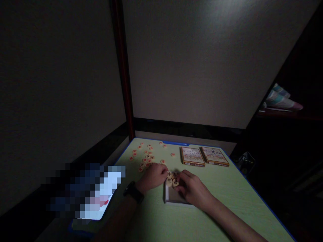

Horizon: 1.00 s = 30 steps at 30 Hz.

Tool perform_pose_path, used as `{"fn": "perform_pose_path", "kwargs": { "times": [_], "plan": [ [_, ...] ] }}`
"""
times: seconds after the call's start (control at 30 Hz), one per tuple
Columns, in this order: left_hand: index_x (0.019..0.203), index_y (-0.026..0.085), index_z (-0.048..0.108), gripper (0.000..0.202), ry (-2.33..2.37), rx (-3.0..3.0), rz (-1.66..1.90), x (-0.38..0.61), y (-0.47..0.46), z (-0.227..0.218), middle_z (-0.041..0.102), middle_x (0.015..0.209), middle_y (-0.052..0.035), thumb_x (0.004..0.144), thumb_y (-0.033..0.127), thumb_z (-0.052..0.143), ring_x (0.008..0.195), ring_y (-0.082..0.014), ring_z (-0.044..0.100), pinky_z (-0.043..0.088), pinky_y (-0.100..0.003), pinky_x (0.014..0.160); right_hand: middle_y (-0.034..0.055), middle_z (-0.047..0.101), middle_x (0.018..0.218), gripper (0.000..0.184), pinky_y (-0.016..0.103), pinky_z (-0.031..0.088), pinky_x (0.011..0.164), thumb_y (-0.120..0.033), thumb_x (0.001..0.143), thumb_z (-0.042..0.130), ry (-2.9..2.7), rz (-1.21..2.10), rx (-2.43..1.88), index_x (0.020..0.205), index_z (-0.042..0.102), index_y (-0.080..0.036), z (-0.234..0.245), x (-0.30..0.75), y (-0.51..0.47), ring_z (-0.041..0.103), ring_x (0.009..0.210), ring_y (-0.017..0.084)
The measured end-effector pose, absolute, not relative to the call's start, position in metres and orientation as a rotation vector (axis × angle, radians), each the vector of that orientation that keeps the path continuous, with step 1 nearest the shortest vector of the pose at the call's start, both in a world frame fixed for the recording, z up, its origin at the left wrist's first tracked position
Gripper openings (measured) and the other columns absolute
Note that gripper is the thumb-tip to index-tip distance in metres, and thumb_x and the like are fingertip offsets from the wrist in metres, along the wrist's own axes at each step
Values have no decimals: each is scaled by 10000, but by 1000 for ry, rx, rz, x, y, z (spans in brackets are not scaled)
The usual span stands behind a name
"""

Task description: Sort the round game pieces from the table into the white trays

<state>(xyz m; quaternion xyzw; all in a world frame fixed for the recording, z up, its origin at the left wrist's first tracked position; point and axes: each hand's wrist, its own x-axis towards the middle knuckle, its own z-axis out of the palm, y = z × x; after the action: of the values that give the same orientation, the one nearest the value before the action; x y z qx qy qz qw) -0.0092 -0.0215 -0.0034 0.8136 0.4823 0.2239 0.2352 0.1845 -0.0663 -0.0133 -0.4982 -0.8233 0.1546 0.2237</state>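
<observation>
My left hand (153, 177) and my right hand (193, 189) meet over the far end of a small shallow box (174, 199) on the green table (222, 201). Both have curled fingers pinching round, pale game pieces (172, 179) with dark marks, held in a small cluster at the box's edge. My right hand covers much of the box. A dark watch (133, 192) is on my left wrist.
Several round pieces with red and black marks (146, 156) lie scattered at the table's far left. Two flat printed boxes (204, 156) lie side by side at the far edge. A lit screen (103, 195) sits at the left. A dark red post (124, 77) rises behind.
</observation>
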Motion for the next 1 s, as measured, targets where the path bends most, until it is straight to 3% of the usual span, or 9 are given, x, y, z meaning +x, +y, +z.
{"fn": "perform_pose_path", "kwargs": {
  "times": [0.7, 1.0],
  "plan": [
    [796, 170, 738, 286, 1328, 2225, 652, -10, -19, -5, 729, 746, -41, 806, 156, 453, 718, -168, 642, 440, -245, 705, 62, 618, 931, 173, 287, 452, 736, -43, 773, 589, -2281, 437, -1360, 874, 579, -183, -15, 185, -66, 594, 839, 203],
    [1001, 186, 617, 190, 2082, 2122, 843, -42, 1, 10, 677, 795, -32, 850, 176, 501, 816, -185, 637, 436, -265, 743, 46, 632, 907, 186, 282, 446, 688, -78, 747, 596, -2251, 386, -1277, 888, 576, -197, -4, 194, -64, 607, 786, 189]
  ]
}}
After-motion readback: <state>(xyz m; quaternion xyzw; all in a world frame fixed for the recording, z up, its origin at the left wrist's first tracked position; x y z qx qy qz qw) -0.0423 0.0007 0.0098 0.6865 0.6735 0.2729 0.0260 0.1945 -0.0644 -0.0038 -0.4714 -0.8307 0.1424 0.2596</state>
